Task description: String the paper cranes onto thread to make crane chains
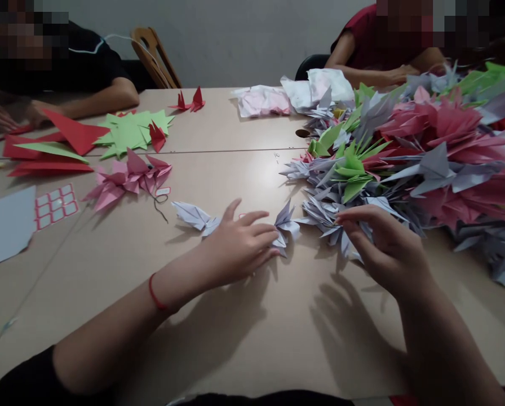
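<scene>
Delicate handling, it seems: left hand (239,245) spreads at a crane (287,226) beside the pile (438,127), right hand (390,248) pinches together, contents unclear; gentleness needed.

On the table (295,344), a heap of paper cranes (438,169) is covering the right side, and crumpled packets (263,101) are lying behind its left edge. A row of cranes (191,216) is running from mid-table towards the heap. Left of the row, a crane cluster (128,179) is lying before folded papers (136,131). Farther left, a label sheet (57,206) is sitting beside a paper sheet (7,225). A wooden chair (154,52) is standing behind the table, left of centre.
</scene>
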`<move>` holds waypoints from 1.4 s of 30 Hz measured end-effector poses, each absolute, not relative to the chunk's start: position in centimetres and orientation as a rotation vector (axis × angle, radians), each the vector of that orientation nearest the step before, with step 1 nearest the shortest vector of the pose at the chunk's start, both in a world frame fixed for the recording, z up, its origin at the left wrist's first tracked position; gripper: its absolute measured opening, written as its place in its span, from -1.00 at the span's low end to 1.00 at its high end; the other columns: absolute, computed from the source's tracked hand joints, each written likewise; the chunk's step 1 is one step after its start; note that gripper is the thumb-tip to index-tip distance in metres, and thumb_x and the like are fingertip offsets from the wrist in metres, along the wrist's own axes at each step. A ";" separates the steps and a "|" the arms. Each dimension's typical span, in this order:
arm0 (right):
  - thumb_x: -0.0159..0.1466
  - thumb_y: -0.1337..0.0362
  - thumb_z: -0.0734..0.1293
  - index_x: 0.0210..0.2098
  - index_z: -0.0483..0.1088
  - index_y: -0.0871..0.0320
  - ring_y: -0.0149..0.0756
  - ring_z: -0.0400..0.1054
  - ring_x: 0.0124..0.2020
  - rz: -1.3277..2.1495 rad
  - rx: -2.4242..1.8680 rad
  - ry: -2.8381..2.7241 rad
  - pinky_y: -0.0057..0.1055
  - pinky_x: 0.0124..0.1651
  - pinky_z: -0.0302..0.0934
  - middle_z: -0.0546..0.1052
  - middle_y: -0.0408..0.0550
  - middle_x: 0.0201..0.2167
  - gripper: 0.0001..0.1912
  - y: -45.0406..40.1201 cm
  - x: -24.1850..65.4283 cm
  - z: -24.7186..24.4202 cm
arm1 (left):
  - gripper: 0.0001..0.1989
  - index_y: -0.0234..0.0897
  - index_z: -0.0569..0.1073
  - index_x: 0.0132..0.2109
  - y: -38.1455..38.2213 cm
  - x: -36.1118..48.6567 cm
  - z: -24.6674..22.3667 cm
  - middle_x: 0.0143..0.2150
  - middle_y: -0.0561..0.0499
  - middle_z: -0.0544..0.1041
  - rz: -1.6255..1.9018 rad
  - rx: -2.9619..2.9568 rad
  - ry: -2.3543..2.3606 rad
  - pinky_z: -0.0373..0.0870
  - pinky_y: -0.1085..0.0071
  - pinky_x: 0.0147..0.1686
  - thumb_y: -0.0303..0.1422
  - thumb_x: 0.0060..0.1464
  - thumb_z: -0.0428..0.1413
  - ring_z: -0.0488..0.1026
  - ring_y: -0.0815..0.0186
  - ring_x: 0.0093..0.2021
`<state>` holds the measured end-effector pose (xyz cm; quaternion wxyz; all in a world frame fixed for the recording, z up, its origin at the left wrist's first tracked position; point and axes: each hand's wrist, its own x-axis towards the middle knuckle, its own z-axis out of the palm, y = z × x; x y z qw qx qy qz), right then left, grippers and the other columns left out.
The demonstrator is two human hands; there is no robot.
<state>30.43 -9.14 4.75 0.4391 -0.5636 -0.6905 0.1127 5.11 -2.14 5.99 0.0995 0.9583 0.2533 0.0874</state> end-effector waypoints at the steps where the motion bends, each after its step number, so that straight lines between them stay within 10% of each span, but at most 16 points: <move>1: 0.25 0.36 0.27 -0.20 0.38 0.06 -0.24 0.37 -0.26 0.283 -1.411 -1.697 -0.25 -0.17 0.24 0.47 -0.05 -0.31 -0.86 -9.2 30.5 4.7 | -0.76 -0.21 0.49 -0.14 -2.2 5.5 5.9 -0.12 -0.07 0.59 0.167 2.830 0.718 -0.16 -0.19 0.20 -0.28 0.23 -0.05 0.33 0.11 0.16; 7: 0.24 0.33 0.27 -0.22 0.41 0.06 -0.23 0.38 -0.27 0.312 -1.433 -1.614 -0.24 -0.17 0.24 0.48 -0.06 -0.33 -0.87 -9.4 30.8 4.6 | -0.64 -0.29 0.49 -0.22 -2.1 6.9 6.4 -0.19 -0.11 0.58 0.286 2.841 0.864 0.02 -0.03 0.16 -0.23 0.27 -0.15 0.43 0.19 -0.02; 13: 0.22 0.32 0.29 -0.24 0.43 0.07 -0.20 0.41 -0.29 0.325 -1.459 -1.439 -0.20 -0.14 0.27 0.50 -0.03 -0.35 -0.88 -9.5 31.2 4.7 | -0.53 -0.17 0.34 0.12 -1.2 9.4 6.1 0.32 -0.25 0.10 0.216 2.968 0.767 0.22 0.04 0.04 -0.16 0.07 0.11 0.14 -0.06 0.24; 17: 0.22 0.30 0.29 -0.25 0.44 0.07 -0.22 0.41 -0.29 0.314 -1.457 -1.353 -0.21 -0.13 0.27 0.49 -0.04 -0.37 -0.88 -9.6 31.7 4.5 | -0.79 -0.30 0.50 -0.20 -0.9 9.2 5.8 0.20 -0.21 0.29 0.039 2.981 0.767 0.29 0.14 -0.05 -0.29 0.12 0.05 0.35 0.07 0.06; 23: 0.18 0.35 0.32 -0.29 0.46 0.09 -0.26 0.41 -0.36 0.270 -1.420 -1.265 -0.25 -0.19 0.28 0.50 -0.06 -0.43 -0.89 -9.4 31.6 4.9 | -0.57 -0.34 0.49 -0.35 -0.5 8.9 7.2 -0.18 -0.13 0.52 0.252 2.944 0.938 0.14 0.00 0.08 -0.04 0.15 -0.02 0.39 0.12 -0.06; 30: 0.18 0.34 0.33 -0.30 0.47 0.08 -0.26 0.40 -0.36 0.249 -1.433 -1.213 -0.26 -0.20 0.27 0.50 -0.07 -0.42 -0.90 -9.4 32.1 4.7 | -0.84 -0.37 0.52 -0.31 0.0 12.7 7.0 -0.11 -0.23 0.49 0.134 3.016 0.959 0.01 -0.30 0.06 -0.41 0.12 0.06 0.28 -0.05 0.05; 42: 0.17 0.32 0.27 -0.29 0.46 0.17 -0.30 0.40 -0.39 0.022 -1.667 -1.478 -0.37 -0.32 0.25 0.53 -0.04 -0.41 -0.85 -8.5 33.8 4.5 | -0.82 -0.31 0.46 -0.38 1.9 10.9 9.1 -0.30 -0.02 0.51 0.354 2.387 0.839 0.27 0.36 -0.16 -0.40 0.09 -0.01 0.39 0.30 -0.21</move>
